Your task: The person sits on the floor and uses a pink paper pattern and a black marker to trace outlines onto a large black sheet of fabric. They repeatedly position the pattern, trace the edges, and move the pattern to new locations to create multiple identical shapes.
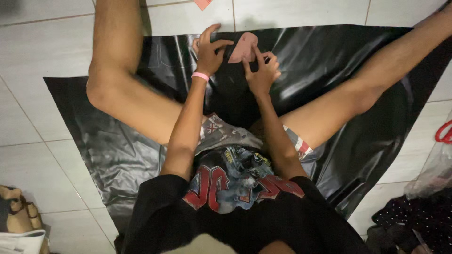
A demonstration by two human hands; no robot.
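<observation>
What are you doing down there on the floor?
A person sits on a shiny black plastic sheet spread over the pale tiled floor, legs apart. Both hands work on a small, flat pink piece of material lying on the sheet. The left hand, with a pink wristband, touches its left edge; the right hand presses a finger onto it. Neither hand has a closed grip on it.

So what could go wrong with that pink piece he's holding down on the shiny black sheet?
1. The pink piece is pinned only by fingertips of the left hand and right hand; it might slide on the glossy black sheet.
2. The black sheet looks wrinkled, so the piece may not lie flat.
3. Dim light and glare could hide its edges.
</observation>
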